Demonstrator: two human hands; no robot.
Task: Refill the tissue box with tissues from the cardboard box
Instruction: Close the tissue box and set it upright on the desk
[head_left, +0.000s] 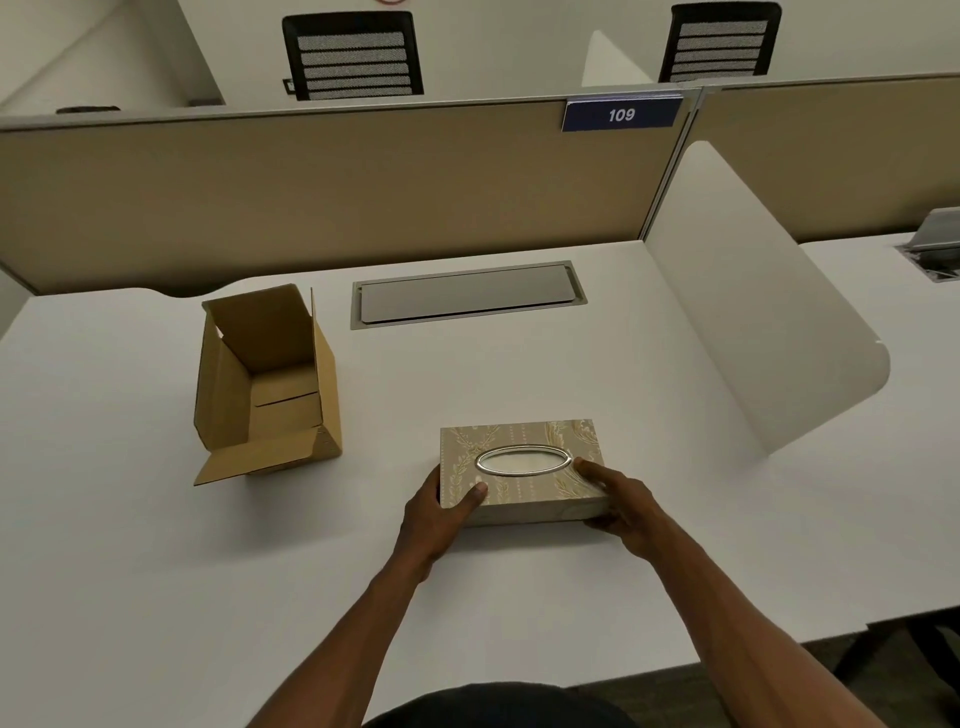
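Observation:
A beige patterned tissue box (522, 441) with a silver oval opening lies flat on the white desk (130, 545) in front of me. My left hand (441, 512) grips its near left corner, thumb on the lid. My right hand (615, 501) grips its near right corner, thumb on top. An open cardboard box (270, 384) stands to the left, its flaps up and one folded down toward me. The part of its inside that I see holds nothing; no tissues show there.
A grey cable hatch (467, 296) is set into the desk behind the tissue box. A white side divider (753, 322) rises at the right, a tan partition (311, 197) at the back with a "109" sign (621, 114). Two black chairs stand beyond.

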